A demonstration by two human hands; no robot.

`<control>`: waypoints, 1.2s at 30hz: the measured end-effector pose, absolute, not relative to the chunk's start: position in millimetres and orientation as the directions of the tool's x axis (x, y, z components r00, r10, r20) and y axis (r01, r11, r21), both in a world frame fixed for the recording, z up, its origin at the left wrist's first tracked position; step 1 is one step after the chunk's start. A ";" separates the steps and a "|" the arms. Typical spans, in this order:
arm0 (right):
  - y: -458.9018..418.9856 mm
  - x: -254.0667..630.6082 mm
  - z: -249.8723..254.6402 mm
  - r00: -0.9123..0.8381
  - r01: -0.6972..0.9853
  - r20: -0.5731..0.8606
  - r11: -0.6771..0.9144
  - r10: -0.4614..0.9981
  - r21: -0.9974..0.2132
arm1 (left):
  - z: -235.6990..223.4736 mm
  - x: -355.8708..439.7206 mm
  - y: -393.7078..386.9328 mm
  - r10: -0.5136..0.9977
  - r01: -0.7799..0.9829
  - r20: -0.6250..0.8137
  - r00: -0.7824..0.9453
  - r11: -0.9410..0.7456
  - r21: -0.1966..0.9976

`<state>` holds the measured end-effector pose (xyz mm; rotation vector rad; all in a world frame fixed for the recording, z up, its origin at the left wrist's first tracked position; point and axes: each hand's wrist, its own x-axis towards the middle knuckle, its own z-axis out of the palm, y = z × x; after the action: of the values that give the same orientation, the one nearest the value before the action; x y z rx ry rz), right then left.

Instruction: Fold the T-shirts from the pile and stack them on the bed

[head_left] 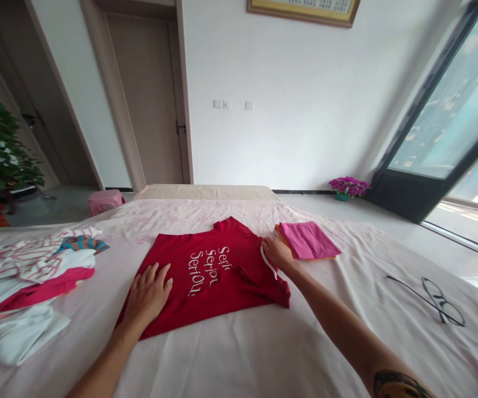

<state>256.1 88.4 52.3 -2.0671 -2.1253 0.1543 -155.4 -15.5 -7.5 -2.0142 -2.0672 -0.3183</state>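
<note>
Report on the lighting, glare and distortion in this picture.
Head view: daylight comes in at the glass door on the right, with bright, washed-out patches there; head view: the corner by the green plant is dimmer; head view: the door frame at left and the glass door lean outward, likely wide-angle distortion; head view: the red shirt looks clear enough to show its white lettering.

A shirt (209,276) lies between clothes (35,290), left, and folded cloth (311,240), right.
</note>
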 end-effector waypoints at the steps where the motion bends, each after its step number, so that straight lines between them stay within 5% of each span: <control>1: 75.3 263.3 53.4 0.018 0.978 0.022 -0.013 1.000 -0.210 | -7.4 -155.4 -15.6 0.949 0.999 0.313 -0.026 0.030 -0.009; 7: 14.6 290.3 55.7 0.073 0.955 -0.141 -0.110 0.987 -0.275 | -5.1 -153.7 -17.5 0.951 0.998 0.307 -0.017 0.036 -0.056; 13: -11.7 261.8 39.9 0.038 0.990 0.085 -0.025 0.996 -0.141 | -4.8 -155.4 -19.1 0.948 0.998 0.317 0.003 0.016 -0.056; 17: -13.8 267.7 37.7 0.070 0.996 0.049 -0.067 0.996 -0.062 | -7.1 -158.3 -18.6 0.951 1.000 0.308 0.000 0.001 -0.002; 23: -14.2 276.2 55.4 0.038 0.999 0.096 -0.035 0.995 -0.026 | -8.7 -172.4 -10.8 0.954 0.950 0.299 -0.007 -0.087 0.300; 28: -19.7 251.6 72.3 -0.184 0.954 0.182 0.220 0.966 -0.203 | -3.6 -200.9 -18.6 0.969 0.713 0.245 -0.036 -0.147 0.686; 36: -13.7 217.7 61.8 -0.315 0.931 0.066 0.321 0.947 -0.172 | 16.2 -226.9 -56.5 1.000 0.722 0.010 -0.010 0.000 0.691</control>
<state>217.7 -13.7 61.8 -1.7387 -2.4241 0.1524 -226.9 -56.5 16.2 -2.4832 -2.4971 -1.0166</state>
